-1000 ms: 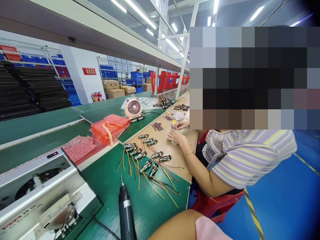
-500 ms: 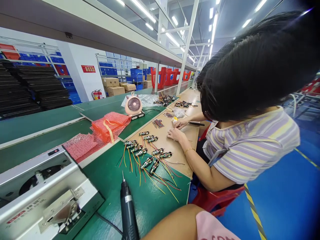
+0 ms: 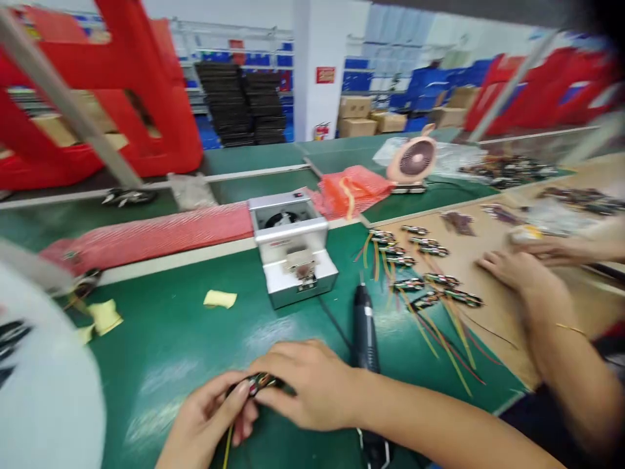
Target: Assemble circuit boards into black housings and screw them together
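My left hand and my right hand meet over the green table at the bottom middle. Between them is a small circuit board, pinched by the fingers of both and partly covered. A yellow wire hangs down from it below my left fingers. Just beyond my right forearm lies a black electric screwdriver, its bit pointing away. More wired circuit boards lie in rows to the right, their red, yellow and black wires trailing toward me.
A silver machine stands ahead, with yellow paper scraps left of it. Red bubble wrap and a pink fan are behind. A white round surface is at left. A co-worker's hands rest at right.
The view has swung left and down from the co-worker toward the machine. Both my hands now show, holding a circuit board; before, only part of an arm and a pink sleeve was visible.
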Available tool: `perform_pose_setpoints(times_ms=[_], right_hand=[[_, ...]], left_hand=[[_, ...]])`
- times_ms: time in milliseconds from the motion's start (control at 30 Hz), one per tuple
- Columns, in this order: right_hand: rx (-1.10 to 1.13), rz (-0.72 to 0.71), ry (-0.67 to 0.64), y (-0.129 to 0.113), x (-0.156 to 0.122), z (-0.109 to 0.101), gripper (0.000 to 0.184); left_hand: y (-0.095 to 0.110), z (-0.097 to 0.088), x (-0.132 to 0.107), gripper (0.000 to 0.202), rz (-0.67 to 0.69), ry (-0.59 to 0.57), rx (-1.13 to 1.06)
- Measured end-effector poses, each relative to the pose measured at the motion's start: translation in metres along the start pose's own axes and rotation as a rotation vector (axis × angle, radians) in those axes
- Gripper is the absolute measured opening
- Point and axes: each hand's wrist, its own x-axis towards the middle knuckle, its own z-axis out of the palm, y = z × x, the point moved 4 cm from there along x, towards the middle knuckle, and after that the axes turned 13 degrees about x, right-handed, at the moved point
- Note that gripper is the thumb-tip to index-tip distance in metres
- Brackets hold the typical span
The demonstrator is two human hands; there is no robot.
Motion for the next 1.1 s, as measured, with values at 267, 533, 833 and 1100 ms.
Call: perform_pose_setpoints(times_ms=[267,533,833,1100], right_hand=[[0.088,-0.139,0.183,-0.007,-0.002,-0.017,0.017],[-0.053,-0.171,0.203,-0.008,-0.005,-0.015,0.019],[-0.044,-0.172,0.176,-0.01,-0.004,-0.017,0.014],[-0.011,-0.176,0.174,-0.011,-0.002,-0.017,0.012]], left_hand=[[0.015,0.0,-0.01,0.034,0.206,-0.171,-0.166],[0.02,-0.004,-0.012,0.031,0.2,-0.082,-0.028],[0.017,-0.007,-0.016,0.024,0.273,0.047,0.184],[0.021,-0.011,-0.015,0.03,0.3,0.029,0.201]])
